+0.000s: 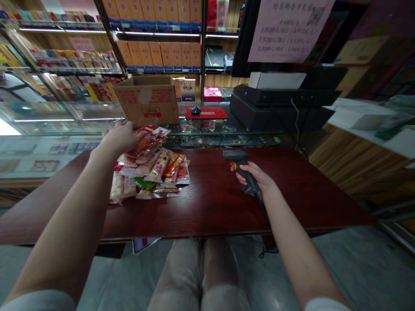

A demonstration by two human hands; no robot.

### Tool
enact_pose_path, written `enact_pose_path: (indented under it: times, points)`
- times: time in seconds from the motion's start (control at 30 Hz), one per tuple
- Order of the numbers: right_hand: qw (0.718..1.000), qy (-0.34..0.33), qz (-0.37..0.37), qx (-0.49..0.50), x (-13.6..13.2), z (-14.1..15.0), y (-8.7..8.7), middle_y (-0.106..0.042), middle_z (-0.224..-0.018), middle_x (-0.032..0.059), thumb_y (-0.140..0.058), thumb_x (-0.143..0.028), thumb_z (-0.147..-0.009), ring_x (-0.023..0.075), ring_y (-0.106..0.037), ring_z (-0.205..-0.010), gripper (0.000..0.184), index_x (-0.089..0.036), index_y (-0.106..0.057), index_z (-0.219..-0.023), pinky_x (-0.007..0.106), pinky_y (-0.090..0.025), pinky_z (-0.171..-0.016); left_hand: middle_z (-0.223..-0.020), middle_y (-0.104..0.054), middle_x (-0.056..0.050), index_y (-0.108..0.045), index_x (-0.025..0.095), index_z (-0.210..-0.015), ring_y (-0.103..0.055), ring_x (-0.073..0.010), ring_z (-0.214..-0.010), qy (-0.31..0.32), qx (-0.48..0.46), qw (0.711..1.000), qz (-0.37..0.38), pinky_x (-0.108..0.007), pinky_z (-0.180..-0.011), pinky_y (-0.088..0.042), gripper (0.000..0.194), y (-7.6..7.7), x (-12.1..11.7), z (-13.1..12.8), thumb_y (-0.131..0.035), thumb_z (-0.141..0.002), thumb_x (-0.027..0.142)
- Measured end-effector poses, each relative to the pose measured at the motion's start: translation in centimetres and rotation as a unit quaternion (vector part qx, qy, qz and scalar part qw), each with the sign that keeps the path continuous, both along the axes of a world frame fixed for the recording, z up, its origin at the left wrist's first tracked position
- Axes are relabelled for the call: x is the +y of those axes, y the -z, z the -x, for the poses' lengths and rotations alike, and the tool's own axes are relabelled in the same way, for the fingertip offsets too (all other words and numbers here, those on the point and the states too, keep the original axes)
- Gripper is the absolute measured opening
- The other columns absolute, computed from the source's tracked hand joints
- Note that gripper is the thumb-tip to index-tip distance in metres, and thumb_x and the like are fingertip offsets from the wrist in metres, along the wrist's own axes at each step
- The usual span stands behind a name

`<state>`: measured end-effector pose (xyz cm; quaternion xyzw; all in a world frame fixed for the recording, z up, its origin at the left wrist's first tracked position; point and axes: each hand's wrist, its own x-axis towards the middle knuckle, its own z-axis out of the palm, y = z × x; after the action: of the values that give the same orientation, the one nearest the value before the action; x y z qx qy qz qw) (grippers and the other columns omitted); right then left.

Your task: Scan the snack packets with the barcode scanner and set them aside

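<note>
Here, snack packets [158, 166] lie heaped on the dark-red desk [207, 207], the left hand [118, 139] over them, whether gripping I cannot tell; the right hand [254, 173] grips a barcode scanner [249, 181]; beyond, an open cardboard box [149, 101], contents hidden, on a glass counter [207, 134], then shelves [158, 33]

Black mouse [195, 111] on red mat [214, 113]

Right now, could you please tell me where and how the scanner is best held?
By the scanner's handle, I'd judge, coming from the near right, where the right hand grips it: the slim handle slants down that way, away from the bulkier head.
</note>
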<state>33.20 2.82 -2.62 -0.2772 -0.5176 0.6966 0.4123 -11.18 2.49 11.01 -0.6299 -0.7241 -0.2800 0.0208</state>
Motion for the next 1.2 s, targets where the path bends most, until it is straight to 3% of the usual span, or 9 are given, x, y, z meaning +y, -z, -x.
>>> enact_pose_path:
  times: [0.07,0.17,0.3,0.4,0.5,0.6,0.8,0.93,1.2]
  points:
    - [1.0,-0.003,-0.002,-0.003,-0.1,0.0,-0.1,-0.07,-0.097,0.0084,-0.075,-0.034,-0.078,0.0065,-0.048,-0.047,0.035,-0.015,-0.065,-0.105,0.022,-0.036,-0.038,-0.135,-0.057,-0.028,-0.061,0.006,-0.124,-0.045,-0.0476,-0.134,-0.025,0.065,0.997,0.026,-0.072,-0.108,-0.025,0.051,-1.3,-1.9,-1.7,-0.058,-0.089,0.044]
    - [1.0,-0.001,-0.012,-0.005,-0.2,0.3,-0.1,-0.071,-0.099,0.0094,-0.073,-0.035,-0.079,0.0074,-0.048,-0.048,0.035,-0.015,-0.064,-0.105,0.023,-0.037,-0.039,-0.132,-0.058,-0.021,-0.061,0.01,-0.123,-0.05,-0.0389,-0.13,0.013,0.023,0.997,-0.066,-0.059,-0.111,-0.033,0.041,-1.1,-4.7,-5.3,-0.057,-0.09,0.034]
    - [0.999,0.01,0.004,-0.048,0.1,1.5,0.2,-0.069,-0.075,0.0062,-0.065,-0.044,-0.082,0.0128,-0.054,-0.052,0.032,-0.015,-0.065,-0.095,0.025,-0.044,-0.046,-0.105,-0.066,-0.01,-0.066,0.02,-0.101,-0.06,-0.0286,-0.106,0.207,-0.214,0.952,-0.074,-0.047,-0.107,-0.042,0.021,4.8,-5.7,-11.9,-0.061,-0.088,0.036]
    - [0.997,0.042,0.026,-0.056,0.1,3.3,0.5,-0.068,-0.071,0.005,-0.06,-0.044,-0.081,0.0168,-0.061,-0.062,0.028,-0.017,-0.064,-0.091,0.028,-0.051,-0.057,-0.096,-0.067,-0.008,-0.066,0.02,-0.095,-0.063,-0.0256,-0.098,0.236,-0.442,0.864,0.05,-0.043,-0.1,-0.047,0.021,10.6,-4.0,-16.5,-0.073,-0.081,0.034]
    - [0.993,0.114,0.013,-0.029,-0.6,5.5,0.9,-0.07,-0.088,0.0038,-0.064,-0.033,-0.074,0.0182,-0.065,-0.075,0.023,-0.021,-0.06,-0.094,0.031,-0.054,-0.066,-0.099,-0.068,-0.007,-0.065,0.019,-0.094,-0.064,-0.0221,-0.1,0.227,-0.641,0.717,0.152,-0.037,-0.094,-0.05,0.033,14.4,-2.1,-19.2,-0.082,-0.075,0.039]
    - [0.987,0.154,-0.013,-0.048,-1.6,7.8,1.5,-0.068,-0.1,0.0037,-0.067,-0.034,-0.075,0.0204,-0.065,-0.09,0.032,-0.025,-0.058,-0.104,0.036,-0.055,-0.082,-0.095,-0.07,-0.008,-0.066,0.017,-0.089,-0.067,-0.0185,-0.094,0.26,-0.726,0.601,0.207,-0.03,-0.086,-0.052,0.039,15.8,-1.7,-20.1,-0.082,-0.074,0.049]
    - [0.94,0.242,-0.163,-0.18,-3.3,12.1,2.6,-0.059,-0.122,0.0116,-0.066,-0.038,-0.08,0.0255,-0.058,-0.114,0.042,-0.024,-0.061,-0.119,0.044,-0.044,-0.107,-0.084,-0.074,-0.007,-0.066,0.016,-0.088,-0.073,-0.0202,-0.087,0.247,-0.793,0.517,0.206,-0.029,-0.076,-0.057,0.027,15.4,-3.0,-20.3,-0.077,-0.083,0.04]
    - [0.919,0.229,-0.249,-0.204,-4.5,13.5,2.0,-0.061,-0.118,0.0114,-0.067,-0.034,-0.079,0.0265,-0.059,-0.112,0.041,-0.024,-0.063,-0.119,0.045,-0.046,-0.105,-0.076,-0.072,-0.004,-0.061,0.017,-0.085,-0.073,-0.0167,-0.073,0.197,-0.816,0.52,0.158,-0.025,-0.065,-0.057,0.016,14.4,-3.6,-19.5,-0.073,-0.085,0.028]
    - [0.926,0.276,-0.201,-0.163,-4.0,11.2,1.3,-0.064,-0.109,0.0075,-0.07,-0.04,-0.08,0.024,-0.059,-0.103,0.032,-0.025,-0.062,-0.108,0.044,-0.048,-0.096,-0.084,-0.072,-0.004,-0.05,0.021,-0.096,-0.071,-0.0203,-0.067,0.282,-0.71,0.642,0.064,-0.027,-0.048,-0.051,0.042,9.4,-7.4,-14.1,-0.075,-0.073,0.047]
